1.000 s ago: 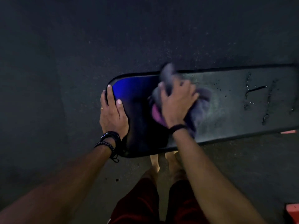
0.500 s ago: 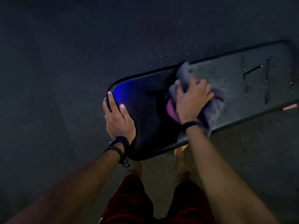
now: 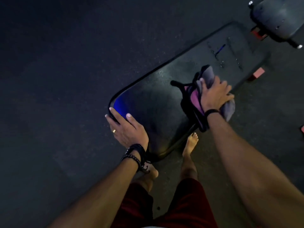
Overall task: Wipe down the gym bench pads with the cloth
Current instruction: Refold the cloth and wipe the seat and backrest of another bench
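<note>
The long bench pad runs diagonally, its rounded end at lower left of centre and its far end toward the upper right. The right hand presses a bunched grey-and-pink cloth flat against the pad's near edge, fingers spread over it. The left hand lies open on the rounded end, steadying it. Droplets sit farther up the pad, beyond the cloth, so I judge the next stroke should follow the pad's length. A second pad shows at the top right corner.
</note>
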Demonstrator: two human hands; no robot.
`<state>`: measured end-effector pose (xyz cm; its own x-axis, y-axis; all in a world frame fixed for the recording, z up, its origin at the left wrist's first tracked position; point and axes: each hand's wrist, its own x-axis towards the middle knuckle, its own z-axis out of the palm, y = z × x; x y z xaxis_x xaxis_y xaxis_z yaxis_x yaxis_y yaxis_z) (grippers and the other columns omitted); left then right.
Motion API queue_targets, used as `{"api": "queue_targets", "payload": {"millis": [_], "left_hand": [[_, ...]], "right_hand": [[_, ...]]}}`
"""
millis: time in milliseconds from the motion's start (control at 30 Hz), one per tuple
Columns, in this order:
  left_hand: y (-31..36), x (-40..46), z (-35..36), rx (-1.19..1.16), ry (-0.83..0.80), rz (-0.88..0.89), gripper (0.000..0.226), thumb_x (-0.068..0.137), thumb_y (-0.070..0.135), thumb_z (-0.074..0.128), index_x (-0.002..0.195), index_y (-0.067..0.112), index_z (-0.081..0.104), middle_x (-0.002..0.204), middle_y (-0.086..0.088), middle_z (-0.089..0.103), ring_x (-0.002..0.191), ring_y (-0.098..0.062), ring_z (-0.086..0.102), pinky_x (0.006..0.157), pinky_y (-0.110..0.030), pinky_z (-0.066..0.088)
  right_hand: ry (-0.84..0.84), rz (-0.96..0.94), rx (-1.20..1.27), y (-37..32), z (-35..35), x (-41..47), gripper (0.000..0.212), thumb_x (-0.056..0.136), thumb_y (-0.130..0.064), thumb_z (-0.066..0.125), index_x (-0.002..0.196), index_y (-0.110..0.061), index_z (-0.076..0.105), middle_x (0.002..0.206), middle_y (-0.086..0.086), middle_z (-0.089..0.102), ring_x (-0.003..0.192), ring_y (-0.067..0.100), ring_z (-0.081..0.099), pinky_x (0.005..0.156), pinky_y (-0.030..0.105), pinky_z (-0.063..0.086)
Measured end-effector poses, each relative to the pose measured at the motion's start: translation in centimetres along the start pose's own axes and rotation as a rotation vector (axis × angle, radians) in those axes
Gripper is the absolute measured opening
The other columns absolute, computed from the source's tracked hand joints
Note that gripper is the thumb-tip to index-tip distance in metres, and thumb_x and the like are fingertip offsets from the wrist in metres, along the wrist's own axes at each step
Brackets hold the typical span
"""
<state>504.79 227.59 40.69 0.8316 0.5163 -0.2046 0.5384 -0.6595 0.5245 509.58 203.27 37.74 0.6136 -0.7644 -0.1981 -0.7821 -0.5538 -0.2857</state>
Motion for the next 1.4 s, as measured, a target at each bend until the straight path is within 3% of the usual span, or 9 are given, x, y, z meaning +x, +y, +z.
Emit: {"api": "queue_targets", "payload": {"millis": [167,300,533,700,833,933,1000,1267,1400], "left_hand": [[-0.3,2.9,-2.4,0.215,-0.062,0.499,0.06,0.09,0.018,0.04,0.149,0.011,0.032,0.162,-0.014,0.014,0.148,-0.033,0.016,0.121,-0.045,0.006],[3.1,8.4,-2.0,0.359,-0.255,0.849,0.047,0.093,0.023,0.041,0.137,0.01,0.051,0.156,-0.011,0.035,0.145,-0.031,0.027,0.12,-0.047,0.014],[4.1,8.7,-0.7,0.585,-0.382,0.894,0.053,0.096,0.03,0.029,0.144,0.01,0.042,0.154,-0.012,0.036,0.141,-0.033,0.033,0.118,-0.052,0.024],[4.2,8.6,-0.4,0.627,-0.398,0.932,0.052,0.096,0.028,0.029,0.144,0.013,0.042,0.155,-0.011,0.035,0.141,-0.032,0.032,0.119,-0.051,0.023],[4.0,8.9,-0.5,0.609,-0.389,0.929,0.051,0.096,0.026,0.031,0.144,0.013,0.044,0.154,-0.012,0.036,0.14,-0.032,0.033,0.118,-0.05,0.023],[4.0,8.9,-0.5,0.604,-0.385,0.925,0.052,0.094,0.026,0.032,0.143,0.012,0.045,0.153,-0.012,0.038,0.139,-0.033,0.035,0.117,-0.05,0.025],[4.2,8.8,-0.4,0.591,-0.387,0.918,0.052,0.094,0.025,0.032,0.143,0.012,0.046,0.153,-0.012,0.038,0.14,-0.033,0.035,0.117,-0.05,0.025],[4.2,9.0,-0.2,0.591,-0.376,0.898,0.052,0.094,0.027,0.034,0.143,0.015,0.046,0.154,-0.011,0.037,0.141,-0.031,0.034,0.118,-0.048,0.023],[4.1,8.9,-0.3,0.612,-0.386,0.914,0.05,0.09,0.025,0.037,0.137,0.011,0.05,0.15,-0.015,0.042,0.138,-0.033,0.038,0.117,-0.049,0.025]], "right_hand": [[-0.047,-0.069,0.238,-0.7,-0.3,-16.2,0.067,0.079,-0.071,0.056,0.133,-0.032,0.048,0.137,0.004,0.037,0.133,0.028,0.031,0.112,0.065,0.018],[-0.052,-0.079,0.344,-1.2,0.4,-23.2,0.073,0.081,-0.07,0.056,0.137,-0.024,0.047,0.149,0.011,0.031,0.143,0.034,0.023,0.11,0.064,0.028],[0.059,0.302,0.308,1.4,2.0,-2.8,0.05,0.092,-0.045,0.057,0.137,-0.024,0.049,0.149,0.011,0.031,0.137,0.034,0.027,0.099,0.061,0.038],[0.107,0.408,0.233,3.5,1.1,7.8,0.055,0.091,-0.052,0.055,0.134,-0.019,0.046,0.139,0.014,0.037,0.127,0.036,0.035,0.094,0.059,0.042],[0.067,0.094,0.096,0.8,0.0,-2.6,0.07,0.087,-0.068,0.045,0.134,-0.015,0.04,0.132,0.015,0.043,0.121,0.036,0.041,0.097,0.055,0.04],[-0.143,-0.304,0.037,-0.7,-1.5,-13.4,0.057,0.086,-0.063,0.051,0.13,-0.027,0.046,0.135,0.008,0.039,0.125,0.03,0.037,0.105,0.056,0.03],[-0.145,-0.47,0.033,-0.5,-0.9,-11.2,0.044,0.087,-0.057,0.054,0.123,-0.031,0.051,0.129,0.004,0.043,0.12,0.028,0.041,0.101,0.055,0.031],[0.053,0.007,0.0,-6.9,2.6,12.0,0.043,0.088,-0.048,0.045,0.122,-0.022,0.054,0.123,0.013,0.051,0.118,0.035,0.044,0.094,0.051,0.032],[-0.117,-0.624,0.027,-10.2,1.6,-0.6,0.041,0.084,-0.048,0.048,0.119,-0.029,0.053,0.119,0.005,0.051,0.109,0.029,0.046,0.092,0.049,0.034]]}}
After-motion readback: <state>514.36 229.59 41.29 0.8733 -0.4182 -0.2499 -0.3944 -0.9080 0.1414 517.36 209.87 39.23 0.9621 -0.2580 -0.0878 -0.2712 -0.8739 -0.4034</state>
